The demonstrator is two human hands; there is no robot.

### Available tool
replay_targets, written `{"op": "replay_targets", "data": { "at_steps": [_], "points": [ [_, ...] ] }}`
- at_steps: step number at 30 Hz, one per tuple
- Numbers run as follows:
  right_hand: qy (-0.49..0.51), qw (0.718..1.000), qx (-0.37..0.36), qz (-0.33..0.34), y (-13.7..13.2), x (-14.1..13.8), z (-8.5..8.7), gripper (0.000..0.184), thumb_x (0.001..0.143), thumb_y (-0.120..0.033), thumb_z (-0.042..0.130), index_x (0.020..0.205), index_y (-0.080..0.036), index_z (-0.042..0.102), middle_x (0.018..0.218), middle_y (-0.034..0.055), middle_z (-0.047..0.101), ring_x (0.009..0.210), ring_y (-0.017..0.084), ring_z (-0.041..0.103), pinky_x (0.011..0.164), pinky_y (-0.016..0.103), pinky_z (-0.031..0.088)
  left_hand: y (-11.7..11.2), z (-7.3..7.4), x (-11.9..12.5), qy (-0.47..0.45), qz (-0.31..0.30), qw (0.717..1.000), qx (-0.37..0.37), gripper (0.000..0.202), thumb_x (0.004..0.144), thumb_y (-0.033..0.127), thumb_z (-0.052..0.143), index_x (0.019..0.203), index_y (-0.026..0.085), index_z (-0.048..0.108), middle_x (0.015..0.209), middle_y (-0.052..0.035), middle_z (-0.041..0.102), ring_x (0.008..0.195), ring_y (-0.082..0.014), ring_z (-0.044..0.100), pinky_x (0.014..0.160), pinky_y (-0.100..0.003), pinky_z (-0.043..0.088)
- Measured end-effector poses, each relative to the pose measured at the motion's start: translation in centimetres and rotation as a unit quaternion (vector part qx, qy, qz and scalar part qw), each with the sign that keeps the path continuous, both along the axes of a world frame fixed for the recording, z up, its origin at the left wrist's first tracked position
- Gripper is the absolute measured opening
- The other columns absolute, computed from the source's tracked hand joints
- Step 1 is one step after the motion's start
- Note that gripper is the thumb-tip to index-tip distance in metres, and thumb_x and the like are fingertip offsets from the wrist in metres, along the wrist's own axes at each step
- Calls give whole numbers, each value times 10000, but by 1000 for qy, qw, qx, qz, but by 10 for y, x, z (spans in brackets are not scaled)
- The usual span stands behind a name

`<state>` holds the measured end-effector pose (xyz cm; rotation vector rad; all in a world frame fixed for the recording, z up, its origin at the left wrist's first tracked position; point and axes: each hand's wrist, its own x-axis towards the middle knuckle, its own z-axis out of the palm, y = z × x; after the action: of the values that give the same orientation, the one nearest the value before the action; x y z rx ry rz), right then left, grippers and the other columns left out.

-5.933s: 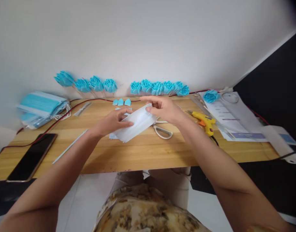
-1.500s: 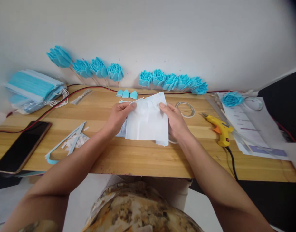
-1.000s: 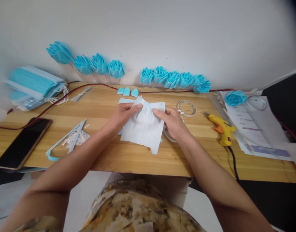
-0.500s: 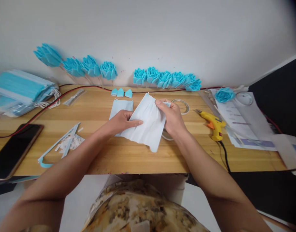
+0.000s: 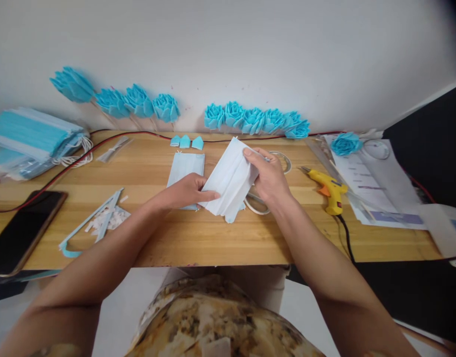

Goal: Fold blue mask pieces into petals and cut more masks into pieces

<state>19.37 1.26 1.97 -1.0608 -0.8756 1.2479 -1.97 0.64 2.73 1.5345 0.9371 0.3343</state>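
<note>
Between my two hands a pale, pleated face mask (image 5: 229,178) is held tilted above the table. My left hand (image 5: 188,192) pinches its lower left edge, thumb on top. At its upper right, my right hand (image 5: 267,173) grips the opposite edge with the thumb on the near face and the fingers behind. Another flat mask piece (image 5: 186,167) lies on the table, partly covered by my left hand. Behind it sit three small cut blue petals (image 5: 185,142). Scissors handles (image 5: 256,204) show partly beneath the held mask, beside my right wrist.
Blue flowers (image 5: 138,100) on sticks lean along the wall. A yellow glue gun (image 5: 328,191) and papers (image 5: 384,188) lie right, a tape roll (image 5: 285,162) behind my right hand. Left are a phone (image 5: 27,233), mask stack (image 5: 30,136), cut strips (image 5: 104,220) and a red-black cable (image 5: 75,163).
The mask has gone from spread wide to narrower, its pleats folding together. My right hand has shifted slightly right, and more of the scissors handles shows.
</note>
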Motion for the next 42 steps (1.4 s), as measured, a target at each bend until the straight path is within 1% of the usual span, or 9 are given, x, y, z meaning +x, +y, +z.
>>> {"op": "replay_targets", "data": {
  "at_steps": [5, 9, 15, 19, 22, 29, 34, 38, 42],
  "points": [
    [-10, 1000, 2, -23, 1, 1, 1, 252, 627, -391, 863, 664, -206, 696, 640, -42, 651, 569, 101, 556, 543, 233, 443, 1, 2, -3, 4, -38, 999, 28, 401, 803, 521, 680, 667, 144, 662, 601, -14, 621, 554, -110, 536, 537, -225, 429],
    [-8, 999, 14, -33, 0, -4, -1, 249, 649, -382, 855, 638, -207, 677, 627, -47, 628, 556, 89, 532, 525, 224, 421, -1, -4, 0, 13, 0, 998, 55, 512, 785, 652, 642, 678, 151, 652, 618, -14, 611, 572, -125, 529, 522, -234, 375],
    [-36, 998, 13, -40, -1, -5, -4, 260, 673, -429, 845, 674, -217, 695, 641, -40, 638, 568, 103, 549, 531, 236, 435, -5, -5, 6, 94, 57, 993, 48, 427, 705, 550, 738, 598, 157, 613, 532, -15, 560, 504, -129, 491, 481, -251, 352],
    [-73, 997, 21, -31, -1, -2, -3, 265, 676, -444, 838, 714, -217, 706, 673, -36, 660, 585, 110, 575, 553, 243, 461, -3, 1, 2, 69, -14, 997, 31, 398, 739, 512, 706, 596, 150, 622, 553, -21, 575, 525, -124, 500, 519, -254, 375],
    [-100, 994, 28, -31, 0, -1, -3, 272, 712, -466, 806, 716, -219, 691, 654, -39, 638, 574, 108, 561, 545, 243, 451, -2, 1, 1, 58, -23, 997, 42, 418, 757, 545, 690, 638, 147, 639, 588, -17, 588, 560, -131, 508, 532, -253, 361],
    [-94, 994, 46, -42, -5, -7, -3, 278, 707, -447, 826, 677, -215, 677, 622, -48, 593, 555, 89, 515, 513, 228, 405, -9, -6, 10, 34, 38, 997, 52, 409, 695, 547, 762, 809, 156, 717, 670, -3, 623, 625, -164, 544, 560, -265, 376],
    [-63, 998, 25, 6, -6, -8, -4, 381, 712, -583, 801, 751, -221, 687, 678, -19, 644, 639, 133, 596, 575, 260, 486, -10, -8, 13, 90, 96, 990, 53, 353, 678, 481, 751, 718, 135, 693, 662, -33, 633, 630, -184, 562, 556, -286, 389],
    [-65, 995, 3, 73, -7, -7, -5, 466, 716, -659, 766, 834, -211, 711, 743, 18, 691, 717, 178, 654, 621, 309, 543, -4, -9, 10, 15, 155, 986, 53, 361, 674, 466, 768, 808, 133, 729, 784, -65, 715, 732, -217, 628, 631, -313, 478],
    [-96, 994, 16, 56, -6, -6, -8, 412, 678, -594, 825, 758, -207, 708, 721, 6, 688, 633, 137, 612, 570, 281, 523, -1, -11, 7, -18, 159, 985, 57, 350, 656, 465, 804, 796, 151, 735, 768, -58, 726, 719, -226, 639, 613, -321, 497]
  ]
}}
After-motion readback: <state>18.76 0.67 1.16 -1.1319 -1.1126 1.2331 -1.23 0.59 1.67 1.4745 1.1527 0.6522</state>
